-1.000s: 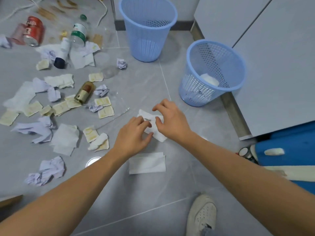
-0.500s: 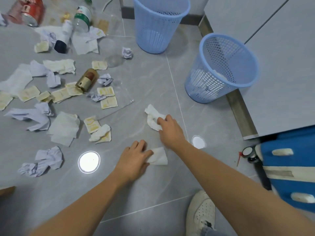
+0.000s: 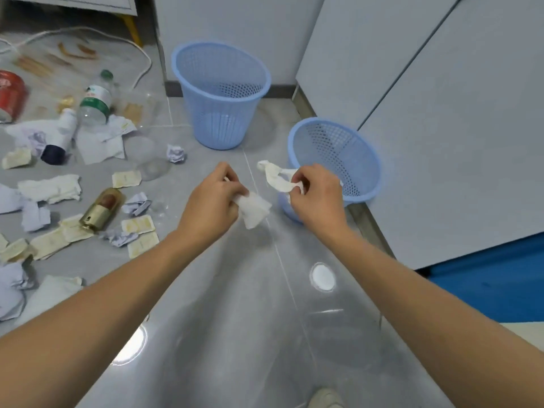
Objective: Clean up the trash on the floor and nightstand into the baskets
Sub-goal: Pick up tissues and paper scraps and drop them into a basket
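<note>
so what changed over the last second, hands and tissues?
Both hands came up off the floor. The left hand now grips one tissue, taken up from the floor. The right hand has lifted the other tissue toward the nearer basket. The floor litter and farther basket stayed put.

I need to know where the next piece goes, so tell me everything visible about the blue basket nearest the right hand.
The nearer basket is light blue plastic, round, with a solid rim and mesh walls of small holes. It appears to lean away from the camera towards the pale cabinet, its mouth open. It stands on the grey floor right of the taller basket. The right hand, pinching a twisted white tissue, partly covers its near wall. Contents cannot be made out.
</note>
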The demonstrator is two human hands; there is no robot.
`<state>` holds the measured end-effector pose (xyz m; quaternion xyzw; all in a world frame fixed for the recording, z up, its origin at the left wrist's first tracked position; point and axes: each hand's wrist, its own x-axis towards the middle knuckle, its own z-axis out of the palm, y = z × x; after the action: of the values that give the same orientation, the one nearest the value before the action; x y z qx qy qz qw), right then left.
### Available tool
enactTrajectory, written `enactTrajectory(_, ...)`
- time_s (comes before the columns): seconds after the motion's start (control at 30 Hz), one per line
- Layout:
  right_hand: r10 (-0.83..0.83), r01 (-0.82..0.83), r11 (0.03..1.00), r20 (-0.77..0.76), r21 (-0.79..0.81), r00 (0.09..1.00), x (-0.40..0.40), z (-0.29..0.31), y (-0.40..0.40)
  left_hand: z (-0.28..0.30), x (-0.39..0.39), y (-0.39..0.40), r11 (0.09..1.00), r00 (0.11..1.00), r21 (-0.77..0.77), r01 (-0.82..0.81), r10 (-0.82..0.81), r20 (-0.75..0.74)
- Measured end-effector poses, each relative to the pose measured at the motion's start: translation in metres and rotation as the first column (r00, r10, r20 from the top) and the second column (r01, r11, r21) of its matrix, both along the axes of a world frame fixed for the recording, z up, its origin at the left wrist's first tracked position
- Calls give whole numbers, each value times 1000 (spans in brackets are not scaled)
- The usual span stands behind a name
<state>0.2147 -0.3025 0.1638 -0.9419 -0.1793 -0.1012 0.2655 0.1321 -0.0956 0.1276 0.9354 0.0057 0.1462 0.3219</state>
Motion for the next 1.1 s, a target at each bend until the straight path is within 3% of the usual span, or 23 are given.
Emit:
enactTrajectory(0.2, -179, 182, 983, 77, -21, 981, 76, 48, -69, 57, 124, -71, 992, 987, 80, 102, -111, 118)
enactTrajectory(0.33, -233, 241, 967, 91, -83, 968, 119, 46, -95, 61, 185, -121, 983, 992, 149, 111, -119, 45)
enactTrajectory(0.43, -172, 155, 969, -76, -191, 982, 136, 39, -97, 57, 202, -138, 944, 966, 249, 215, -169, -195)
enactTrajectory(0.5, -136, 66, 958, -240, -278, 961, 138, 40, -94, 56, 199, -140, 919, 924, 283, 275, -172, -341)
enactTrajectory(0.53, -131, 50, 953, -259, -297, 957, 138, 41, -93, 56, 195, -139, 917, 928, 291, 273, -172, -329)
enactTrajectory(0.67, -71, 39, 965, -115, -259, 991, 128, 45, -75, 54, 166, -111, 948, 984, 268, 171, -148, -104)
enactTrajectory(0.83, 94, -91, 989, 22, -112, 995, 95, 52, -5, 55, 112, -35, 978, 999, 206, 34, -38, 17)
enactTrajectory(0.97, 287, -286, 958, 96, -28, 953, 53, 47, 83, 48, 52, 46, 979, 991, 151, -136, 136, 9)
enactTrajectory(1.1, 443, -443, 896, 41, -12, 896, -4, 20, 165, 24, -21, 124, 951, 956, 134, -279, 288, -58)
